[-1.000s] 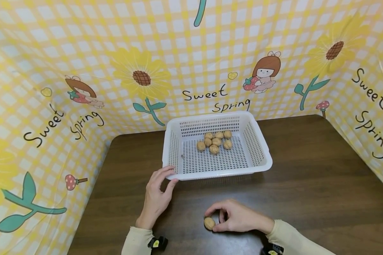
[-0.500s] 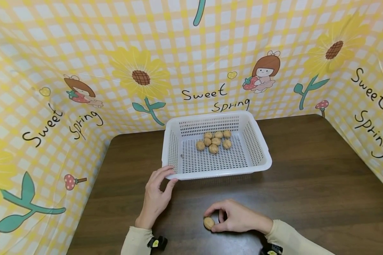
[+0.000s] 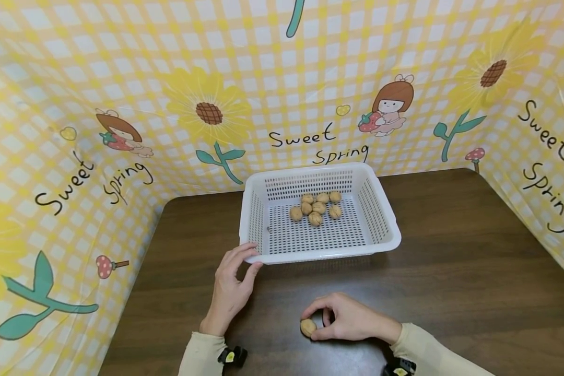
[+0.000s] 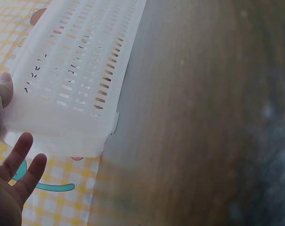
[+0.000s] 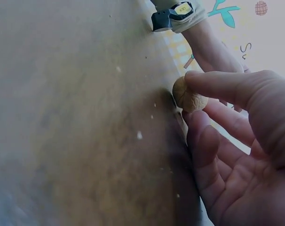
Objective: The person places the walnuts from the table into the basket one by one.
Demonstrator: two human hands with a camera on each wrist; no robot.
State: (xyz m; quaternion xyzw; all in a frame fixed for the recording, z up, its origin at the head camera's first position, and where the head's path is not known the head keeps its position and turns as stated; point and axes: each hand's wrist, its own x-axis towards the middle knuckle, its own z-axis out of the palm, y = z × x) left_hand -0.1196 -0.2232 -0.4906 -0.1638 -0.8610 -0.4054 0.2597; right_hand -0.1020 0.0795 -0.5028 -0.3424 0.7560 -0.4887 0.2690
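A white plastic basket [image 3: 319,256] with slotted walls stands at the back of the table, and several walnuts [image 3: 315,218] lie clustered on its floor. My left hand [image 3: 232,290] holds the basket's near left corner, thumb at the front rim and fingertips over the edge. Two of its fingers [image 4: 32,176] hang free of the basket in the left wrist view. In front of the basket, my right hand [image 3: 345,318] pinches a single walnut [image 3: 308,328] between thumb and fingers, low at the tabletop. The right wrist view shows that walnut [image 5: 186,96] at the fingertips.
The dark wooden table [image 3: 456,261] extends to both sides of the basket. Yellow checked cloth [image 3: 282,78] with flower and cartoon prints hangs behind and at both sides. Black wrist straps [image 3: 232,356] sit over the pale sleeves.
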